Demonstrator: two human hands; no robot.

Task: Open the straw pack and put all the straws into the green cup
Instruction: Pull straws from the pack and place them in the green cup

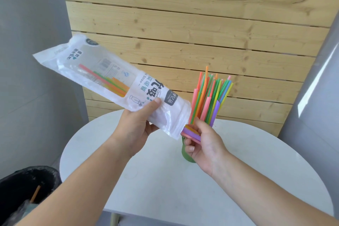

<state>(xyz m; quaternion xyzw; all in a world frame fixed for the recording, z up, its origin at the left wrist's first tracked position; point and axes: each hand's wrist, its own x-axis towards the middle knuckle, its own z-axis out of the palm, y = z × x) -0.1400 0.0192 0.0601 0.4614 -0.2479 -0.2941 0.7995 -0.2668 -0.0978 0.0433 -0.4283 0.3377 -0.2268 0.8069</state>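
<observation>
Our left hand [136,124] grips the tilted pack [111,82]; our right hand [203,145] pinches straws [191,133] at its mouth, hiding the cup [185,154] on the bench [165,180].

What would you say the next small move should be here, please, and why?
Probably the right hand should draw out the straws it pinches at the pack mouth and drop them into the green cup; several remain inside.
</observation>
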